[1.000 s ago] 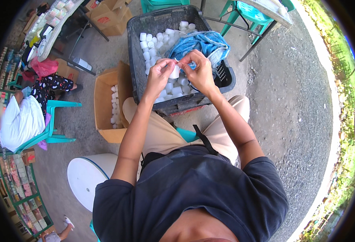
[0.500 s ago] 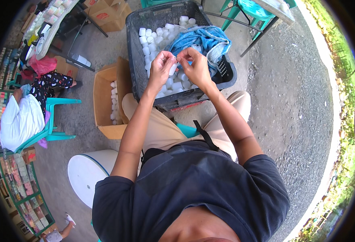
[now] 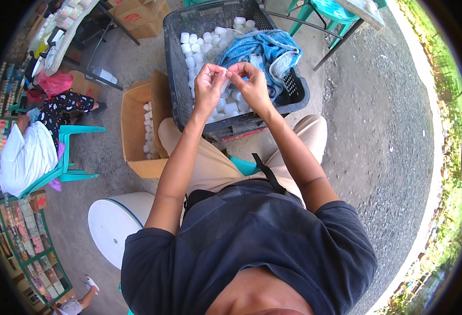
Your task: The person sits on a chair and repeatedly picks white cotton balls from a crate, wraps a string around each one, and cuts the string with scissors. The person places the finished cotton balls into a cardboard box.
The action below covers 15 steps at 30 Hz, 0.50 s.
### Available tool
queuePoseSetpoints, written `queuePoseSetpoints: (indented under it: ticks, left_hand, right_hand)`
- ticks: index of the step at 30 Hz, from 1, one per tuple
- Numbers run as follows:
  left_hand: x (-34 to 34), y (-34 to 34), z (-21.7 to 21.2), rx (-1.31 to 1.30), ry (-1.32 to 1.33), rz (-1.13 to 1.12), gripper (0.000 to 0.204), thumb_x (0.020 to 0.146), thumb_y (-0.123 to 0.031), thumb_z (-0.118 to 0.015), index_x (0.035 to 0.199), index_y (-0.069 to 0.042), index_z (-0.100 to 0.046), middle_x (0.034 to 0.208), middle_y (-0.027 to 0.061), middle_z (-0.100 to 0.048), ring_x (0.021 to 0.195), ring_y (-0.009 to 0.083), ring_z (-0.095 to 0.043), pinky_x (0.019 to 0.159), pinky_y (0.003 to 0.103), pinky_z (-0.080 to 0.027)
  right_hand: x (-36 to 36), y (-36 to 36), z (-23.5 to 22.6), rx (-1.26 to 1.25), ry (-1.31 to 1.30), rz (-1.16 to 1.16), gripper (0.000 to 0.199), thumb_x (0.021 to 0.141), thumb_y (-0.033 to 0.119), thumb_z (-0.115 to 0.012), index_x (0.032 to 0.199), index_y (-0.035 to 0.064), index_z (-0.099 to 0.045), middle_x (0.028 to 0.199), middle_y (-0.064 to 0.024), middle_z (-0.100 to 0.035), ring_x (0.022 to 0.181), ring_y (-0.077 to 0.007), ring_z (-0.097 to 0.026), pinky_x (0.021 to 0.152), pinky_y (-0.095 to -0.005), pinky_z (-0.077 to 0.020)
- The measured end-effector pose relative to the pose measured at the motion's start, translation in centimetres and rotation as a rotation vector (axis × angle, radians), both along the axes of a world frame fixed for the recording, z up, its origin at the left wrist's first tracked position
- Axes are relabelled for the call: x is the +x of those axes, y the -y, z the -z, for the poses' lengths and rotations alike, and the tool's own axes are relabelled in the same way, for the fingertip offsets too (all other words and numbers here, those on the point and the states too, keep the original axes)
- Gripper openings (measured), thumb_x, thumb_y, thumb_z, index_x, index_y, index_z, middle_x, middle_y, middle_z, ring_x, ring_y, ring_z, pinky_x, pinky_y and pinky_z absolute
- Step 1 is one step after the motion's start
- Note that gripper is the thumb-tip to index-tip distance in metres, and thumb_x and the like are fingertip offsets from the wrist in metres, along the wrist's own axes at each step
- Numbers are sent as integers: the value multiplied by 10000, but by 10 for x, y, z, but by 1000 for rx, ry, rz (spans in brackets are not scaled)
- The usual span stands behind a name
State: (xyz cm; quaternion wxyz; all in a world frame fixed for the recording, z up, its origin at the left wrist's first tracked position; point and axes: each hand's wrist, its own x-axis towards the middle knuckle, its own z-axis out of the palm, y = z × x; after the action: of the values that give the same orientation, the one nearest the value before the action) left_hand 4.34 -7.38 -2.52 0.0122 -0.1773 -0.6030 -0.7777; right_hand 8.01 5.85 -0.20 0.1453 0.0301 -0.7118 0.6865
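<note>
My left hand (image 3: pixel 208 88) and my right hand (image 3: pixel 249 86) meet over the near part of a black plastic crate (image 3: pixel 171 79). Both are closed, thumbs and forefingers pinched together fingertip to fingertip. A small whitish bit shows between the tips, but its kind is too small to make out. Just below the fingertips a white cylinder (image 3: pixel 224 86) is partly covered by my left hand; whether it hangs from my fingers I cannot tell. Many short white cylinders (image 3: pixel 196 48) lie in the crate. A crumpled blue and white towel (image 3: pixel 260 50) rests over its right side.
An open cardboard box (image 3: pixel 133 126) with more white cylinders stands left of the crate. Behind it is a white round drum (image 3: pixel 112 231), nearer me. A person in white (image 3: pixel 28 157) sits on a green chair (image 3: pixel 76 152) at left. A table leg (image 3: pixel 336 47) stands at upper right.
Both hands have shifted slightly, and the fingertips have come closer together. The right hand's fingers are more curled in. The crate and towel stay in place.
</note>
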Motion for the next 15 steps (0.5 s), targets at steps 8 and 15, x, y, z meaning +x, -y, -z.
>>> queuePoseSetpoints:
  ticks: [8,15]
  left_hand:
    - [5,-5,-7,91,5,1,71,902,-55,-628,929,-25,-570,822,-5,-585,707,31,-518,643,183,-449]
    - [8,2,-7,-61,-57,-30,83,890,-57,-647,936,-17,-591,844,8,-622,671,39,-549,587,201,-447]
  right_hand:
    - [-3,-2,10,-352,204,-247,85,927,152,-596,903,71,-594,804,52,-564,730,-44,-481,663,-193,-375]
    - [4,5,4,-522,369,-182,88,916,159,-615,901,73,-621,791,48,-561,697,-42,-468,635,-187,-371]
